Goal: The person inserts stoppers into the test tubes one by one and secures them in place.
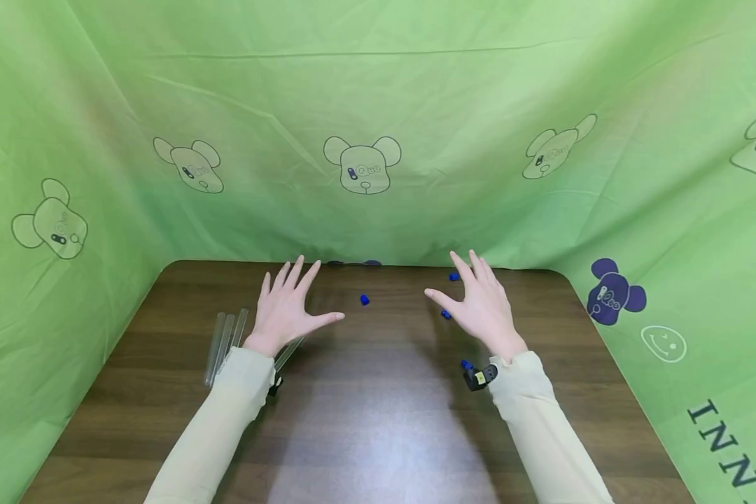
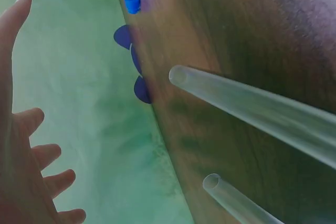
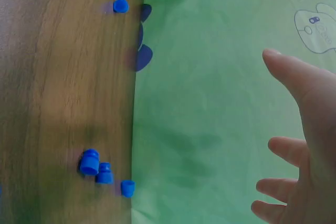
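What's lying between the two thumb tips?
In the head view, one blue cap lies on the table between the thumb tips of the left hand and right hand; nothing else shows in that gap.

We stretched both arms over the tabletop from its near side. Our left arm slanted forward, and our left grip hung above the tabletop's left half, back up, fingers straight and fanned, thumb pointing toward the tabletop's middle. Our right arm mirrored it: the right grip hung above the tabletop's right half, fingers straight toward its far edge, thumb spread toward its middle.
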A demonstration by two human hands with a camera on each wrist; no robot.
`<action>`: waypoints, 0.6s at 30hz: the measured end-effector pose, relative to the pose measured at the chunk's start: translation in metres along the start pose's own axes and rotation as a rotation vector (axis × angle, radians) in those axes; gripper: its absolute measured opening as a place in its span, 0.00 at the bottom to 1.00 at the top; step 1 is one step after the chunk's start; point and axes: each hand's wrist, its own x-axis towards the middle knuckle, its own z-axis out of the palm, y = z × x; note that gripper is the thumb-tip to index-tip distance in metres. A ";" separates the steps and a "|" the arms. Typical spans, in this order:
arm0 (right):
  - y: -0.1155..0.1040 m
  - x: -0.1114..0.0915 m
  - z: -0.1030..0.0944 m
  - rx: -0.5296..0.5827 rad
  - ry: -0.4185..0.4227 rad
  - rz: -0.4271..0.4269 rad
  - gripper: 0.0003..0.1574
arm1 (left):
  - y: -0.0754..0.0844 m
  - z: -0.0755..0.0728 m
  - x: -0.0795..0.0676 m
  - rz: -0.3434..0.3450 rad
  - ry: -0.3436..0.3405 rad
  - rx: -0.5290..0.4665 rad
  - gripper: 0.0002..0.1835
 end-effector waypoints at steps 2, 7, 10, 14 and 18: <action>0.004 -0.002 0.000 0.010 0.011 0.001 0.60 | 0.000 0.001 -0.002 0.000 -0.006 0.000 0.63; 0.011 -0.008 -0.001 0.029 0.021 0.018 0.57 | 0.000 0.004 -0.010 -0.004 -0.018 -0.009 0.63; 0.014 -0.011 -0.002 0.034 0.017 0.031 0.56 | 0.001 0.006 -0.016 -0.007 -0.022 -0.016 0.63; 0.017 -0.016 -0.005 0.041 -0.012 0.044 0.54 | 0.005 0.009 -0.022 -0.003 -0.028 -0.028 0.63; 0.020 -0.022 -0.006 0.044 -0.043 0.046 0.53 | 0.007 0.013 -0.028 -0.006 -0.039 -0.026 0.63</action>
